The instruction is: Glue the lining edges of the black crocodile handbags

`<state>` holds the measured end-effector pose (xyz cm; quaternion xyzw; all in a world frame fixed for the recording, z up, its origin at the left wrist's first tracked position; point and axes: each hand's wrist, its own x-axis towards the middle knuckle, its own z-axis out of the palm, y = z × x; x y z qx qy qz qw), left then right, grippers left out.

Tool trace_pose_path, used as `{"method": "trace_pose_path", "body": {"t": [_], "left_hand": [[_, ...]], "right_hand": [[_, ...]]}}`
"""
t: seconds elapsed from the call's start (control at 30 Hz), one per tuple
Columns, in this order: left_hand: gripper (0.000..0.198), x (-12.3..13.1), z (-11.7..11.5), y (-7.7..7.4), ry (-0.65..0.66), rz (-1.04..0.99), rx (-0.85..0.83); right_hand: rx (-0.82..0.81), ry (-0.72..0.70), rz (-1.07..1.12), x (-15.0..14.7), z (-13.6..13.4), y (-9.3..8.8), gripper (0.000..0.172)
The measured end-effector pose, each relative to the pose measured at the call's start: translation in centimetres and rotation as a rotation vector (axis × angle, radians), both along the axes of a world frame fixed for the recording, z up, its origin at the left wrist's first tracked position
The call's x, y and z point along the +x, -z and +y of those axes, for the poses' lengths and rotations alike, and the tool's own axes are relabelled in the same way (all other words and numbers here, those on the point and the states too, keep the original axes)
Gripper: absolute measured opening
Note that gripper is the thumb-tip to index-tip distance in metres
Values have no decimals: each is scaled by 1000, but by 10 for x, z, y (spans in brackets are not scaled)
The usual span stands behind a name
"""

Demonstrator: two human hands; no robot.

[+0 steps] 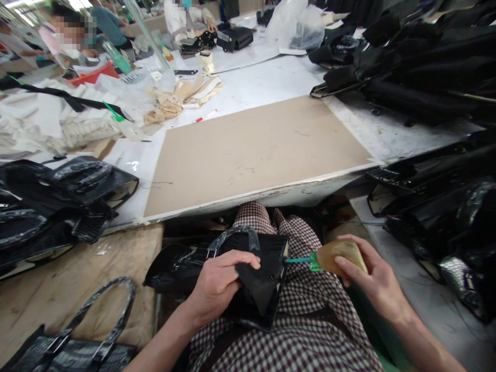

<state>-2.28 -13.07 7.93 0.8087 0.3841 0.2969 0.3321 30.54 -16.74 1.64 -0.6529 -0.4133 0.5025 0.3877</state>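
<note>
A black handbag [232,253] with a plastic-wrapped handle [251,238] lies across my lap on a checked cloth [306,305]. My left hand [219,279] is closed on the bag, pinching a loose black flap [261,284] between thumb and fingers. In my right hand [368,268] is a squeeze bottle [343,256] of amber liquid, with a green cap and a long thin green nozzle [297,260]. The bottle is held sideways, and the nozzle's tip meets the bag's right edge near the flap. Whether liquid comes out is too small to see.
A tan board [251,150] lies on the white table before me. Black bags [50,201] are heaped at the left, and another handbag [85,346] rests lower left. Black pieces [426,72] pile up at the right. Another bottle [126,124] stands left; a co-worker [189,23] sits across.
</note>
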Motion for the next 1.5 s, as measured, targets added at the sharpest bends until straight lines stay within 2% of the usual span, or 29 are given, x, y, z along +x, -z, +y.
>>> {"method": "trace_pose_path", "body": {"t": [0.23,0.5,0.83,1.07,1.27,1.5], "left_hand": [[24,0,-2,1,8,4,-6],[23,2,-2,1,23,-5,5],[23,4,-2,0,15,3,10],[24,0,-3,6,18,-21,-18],[26,-1,-2,5,9,-36,-50],[20,1,-1,6,28,-23,-49]], "right_hand": [[142,26,-153,-2,-2,0,52],[51,3,-155,-2,-5,-4,51],[-87,-27,33,-11,-20,-22,47],[-67,-91,14,-9,-39,-19,46],[-80,-48,86,-13,-45,-17,45],[23,28,-170,-8,-32,-18,46]]}}
